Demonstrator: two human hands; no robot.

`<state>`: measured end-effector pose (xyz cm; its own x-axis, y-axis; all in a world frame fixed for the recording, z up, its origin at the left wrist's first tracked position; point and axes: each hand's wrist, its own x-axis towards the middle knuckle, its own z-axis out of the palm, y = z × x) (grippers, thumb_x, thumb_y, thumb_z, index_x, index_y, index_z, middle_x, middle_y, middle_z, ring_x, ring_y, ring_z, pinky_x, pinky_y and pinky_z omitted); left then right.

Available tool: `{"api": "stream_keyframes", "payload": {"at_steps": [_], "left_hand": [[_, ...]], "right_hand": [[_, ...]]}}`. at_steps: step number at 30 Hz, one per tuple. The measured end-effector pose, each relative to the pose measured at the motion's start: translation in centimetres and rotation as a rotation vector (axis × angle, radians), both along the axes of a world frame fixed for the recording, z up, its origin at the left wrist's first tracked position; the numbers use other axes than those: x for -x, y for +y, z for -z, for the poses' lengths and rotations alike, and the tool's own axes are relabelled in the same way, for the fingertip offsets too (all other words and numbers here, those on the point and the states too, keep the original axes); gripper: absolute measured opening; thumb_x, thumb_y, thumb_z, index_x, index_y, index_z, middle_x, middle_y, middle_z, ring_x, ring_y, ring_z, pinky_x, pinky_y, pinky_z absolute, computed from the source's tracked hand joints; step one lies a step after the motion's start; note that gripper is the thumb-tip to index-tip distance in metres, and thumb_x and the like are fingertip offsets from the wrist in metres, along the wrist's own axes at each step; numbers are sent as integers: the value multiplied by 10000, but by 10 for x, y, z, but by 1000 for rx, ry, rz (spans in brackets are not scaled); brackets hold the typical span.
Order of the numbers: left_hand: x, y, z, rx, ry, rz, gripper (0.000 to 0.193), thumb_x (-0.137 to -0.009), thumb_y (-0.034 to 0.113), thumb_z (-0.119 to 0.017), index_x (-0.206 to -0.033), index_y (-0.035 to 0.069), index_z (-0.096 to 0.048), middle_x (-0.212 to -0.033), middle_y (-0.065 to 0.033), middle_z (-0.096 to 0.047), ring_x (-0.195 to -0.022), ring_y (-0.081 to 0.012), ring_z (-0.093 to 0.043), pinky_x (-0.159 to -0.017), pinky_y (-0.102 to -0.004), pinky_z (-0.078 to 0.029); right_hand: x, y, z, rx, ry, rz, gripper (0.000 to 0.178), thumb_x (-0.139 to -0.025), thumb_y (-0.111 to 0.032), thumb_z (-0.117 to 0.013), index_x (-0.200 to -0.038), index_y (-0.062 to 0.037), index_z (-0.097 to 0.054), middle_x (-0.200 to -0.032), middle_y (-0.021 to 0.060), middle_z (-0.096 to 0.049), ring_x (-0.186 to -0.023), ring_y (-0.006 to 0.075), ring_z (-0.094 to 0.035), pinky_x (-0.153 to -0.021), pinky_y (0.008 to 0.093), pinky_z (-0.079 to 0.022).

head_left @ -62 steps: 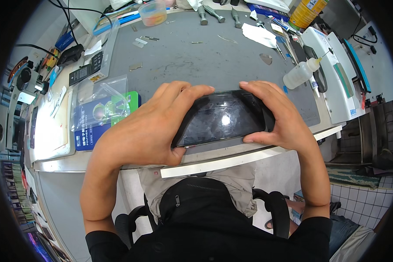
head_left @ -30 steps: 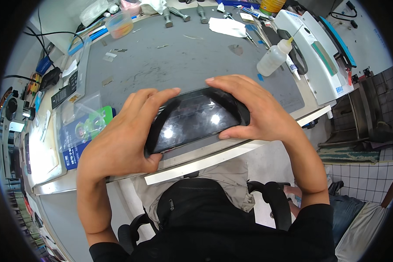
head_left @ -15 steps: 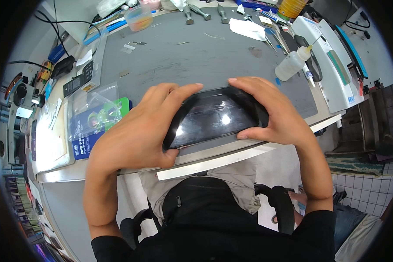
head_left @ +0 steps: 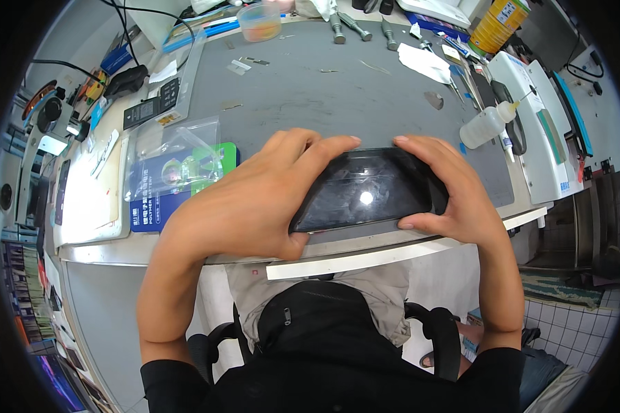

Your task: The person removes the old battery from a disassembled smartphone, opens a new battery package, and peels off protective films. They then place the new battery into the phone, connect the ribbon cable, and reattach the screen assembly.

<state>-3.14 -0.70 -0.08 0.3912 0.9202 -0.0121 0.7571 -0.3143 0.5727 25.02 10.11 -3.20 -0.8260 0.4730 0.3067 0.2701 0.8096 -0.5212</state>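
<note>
A black smartphone (head_left: 375,193) with a glossy, smudged screen facing up is held lengthwise between both hands at the near edge of the grey work mat (head_left: 289,89). My left hand (head_left: 255,189) grips its left end, fingers along the far edge and thumb at the near corner. Around the right end curls my right hand (head_left: 455,189), fingertips on the far edge and thumb on the near edge. A bright lamp reflection shows on the glass. Left of my left hand lies a blue and green battery package (head_left: 151,206) with a clear plastic bag (head_left: 172,151) over it.
Several screwdrivers (head_left: 355,27) and a clear tub (head_left: 260,22) stand at the back. To the right are a dropper bottle (head_left: 487,127), a white paper (head_left: 424,63) and a white machine (head_left: 530,131). A microscope (head_left: 52,113) is at far left. Another person's leg shows at lower right.
The view has shifted, so the bench appears further right and slightly lower. Both hands keep their hold on the phone, whose screen reflections have changed, suggesting a slight tilt.
</note>
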Motion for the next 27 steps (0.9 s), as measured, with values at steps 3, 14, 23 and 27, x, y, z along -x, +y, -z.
{"api": "stream_keyframes", "payload": {"at_steps": [3, 14, 23, 27], "left_hand": [[1, -1, 1, -13, 9, 2, 1072, -579, 53, -797, -1549, 108, -343, -1395, -194, -474, -1273, -424, -486, -1028, -451, -485], [2, 0, 2, -28, 17, 10, 1064, -585, 60, -796, -1547, 109, -344, -1386, -196, -473, -1267, -421, -493, -1022, -447, -492], [3, -3, 7, -76, -32, 30, 1029, -625, 55, -799, -1546, 120, -346, -1345, -210, -479, -1258, -426, -498, -1000, -446, -498], [4, -4, 5, -69, -30, 33, 1016, -637, 64, -792, -1545, 125, -340, -1325, -216, -482, -1245, -432, -505, -1008, -445, -489]], "right_hand": [[2, -2, -3, -3, 10, -1, 907, -650, -298, -921, -1445, -92, -535, -1382, 133, -607, -1271, 378, -553, -1072, 464, -447], [1, 2, 3, -8, -10, 2, 955, -635, -402, -922, -1447, -73, -543, -1401, 137, -602, -1307, 353, -555, -1103, 445, -416], [1, -2, -3, 25, -26, 13, 946, -639, -357, -924, -1447, -58, -534, -1404, 155, -592, -1312, 372, -535, -1114, 454, -397], [0, -1, -1, 45, -38, 23, 974, -648, -441, -900, -1445, -24, -524, -1424, 152, -593, -1326, 352, -534, -1135, 444, -383]]}}
